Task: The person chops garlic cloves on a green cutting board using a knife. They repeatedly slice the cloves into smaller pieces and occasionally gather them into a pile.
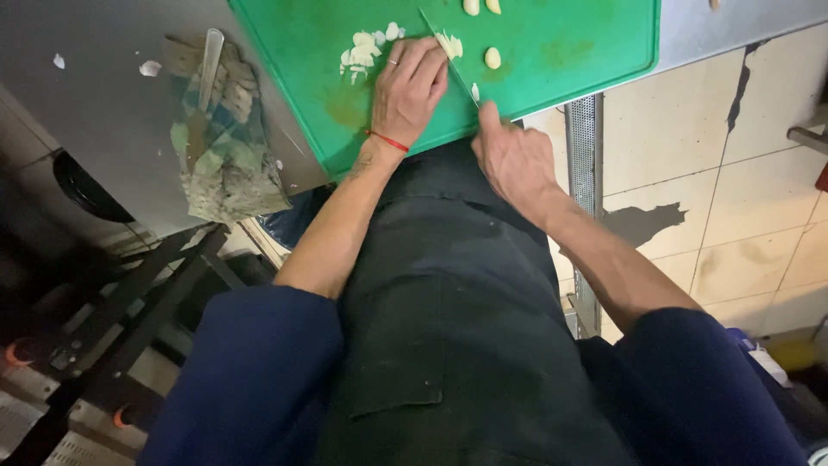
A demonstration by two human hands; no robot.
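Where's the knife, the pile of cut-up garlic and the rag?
knife (448, 53), head view, middle of the blade
sliced garlic pile (362, 53), head view, centre of the pile
rag (226, 151), head view, middle of the crumpled cloth

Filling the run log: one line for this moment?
left hand: pinning garlic | right hand: gripping knife, slicing | green cutting board: slices, whole cloves

The cutting board (552, 43) looks like matt green plastic, stained and scuffed. The table (103, 112) is dull brushed metal. At its nine o'clock lies a crumpled, worn cloth (228, 160). The knife (448, 56) blade is thin, shiny metal.
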